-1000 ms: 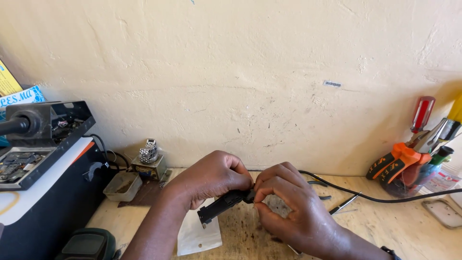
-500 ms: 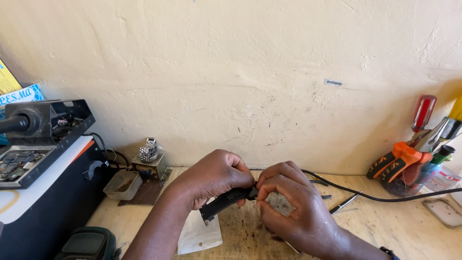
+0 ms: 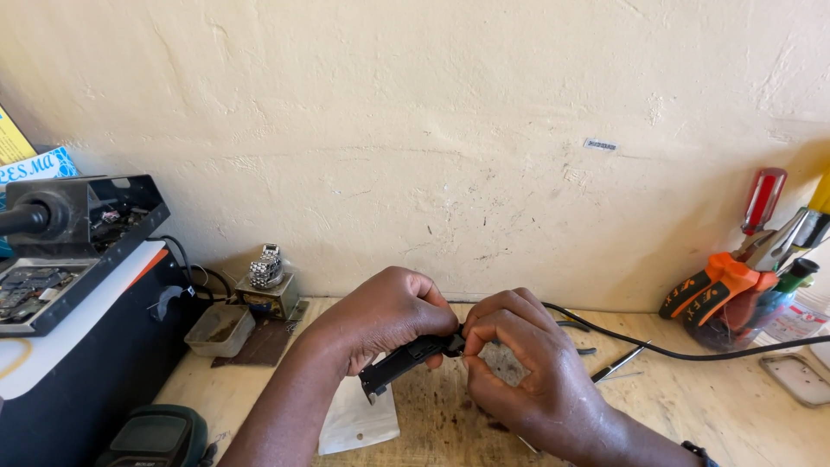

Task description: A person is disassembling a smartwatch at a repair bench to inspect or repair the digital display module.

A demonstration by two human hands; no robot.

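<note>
both hands, left and right, pinch a slim black plastic part above the desk; it looks light, rigid, best gripped at its ends.

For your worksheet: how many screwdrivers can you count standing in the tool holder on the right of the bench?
2 show clearly: a red-handled screwdriver at the back of the tool holder, and a yellow-handled screwdriver at the frame's right edge. Others may be hidden behind the orange-handled pliers.
</note>
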